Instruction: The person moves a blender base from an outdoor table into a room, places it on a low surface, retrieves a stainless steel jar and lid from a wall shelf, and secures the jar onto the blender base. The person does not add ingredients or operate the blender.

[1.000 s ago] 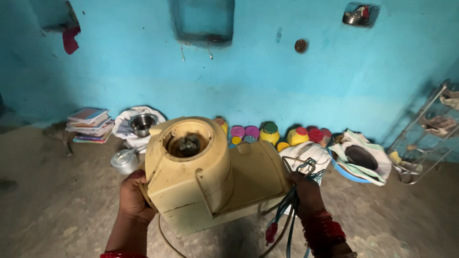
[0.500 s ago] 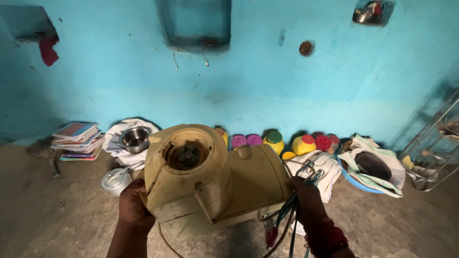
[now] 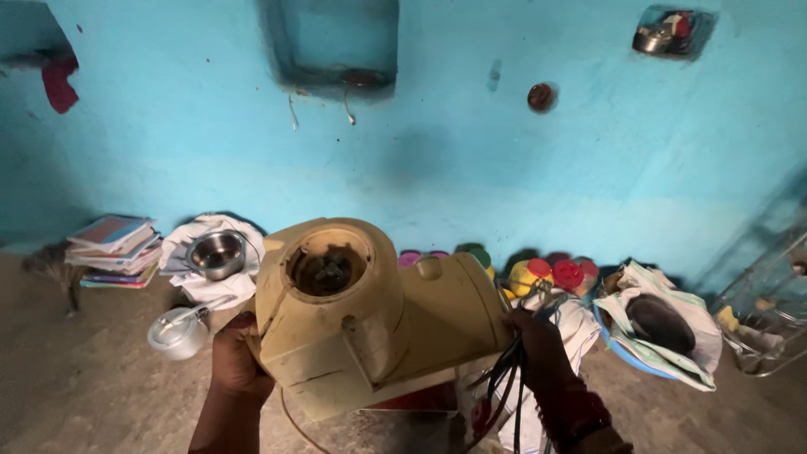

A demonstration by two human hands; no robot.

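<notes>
A bare earthen floor (image 3: 76,387) is carrying a stack of books (image 3: 113,250), a cloth with a steel bowl (image 3: 216,254), a small lidded pot (image 3: 178,330), coloured jars (image 3: 546,273) and a wire rack (image 3: 769,315) along the blue wall

- left hand (image 3: 238,363): bare, no ring seen; forearm bare, without sleeve;
- right hand (image 3: 538,353): bare; red bangles (image 3: 580,412) stacked around the wrist, no sleeve visible
</notes>
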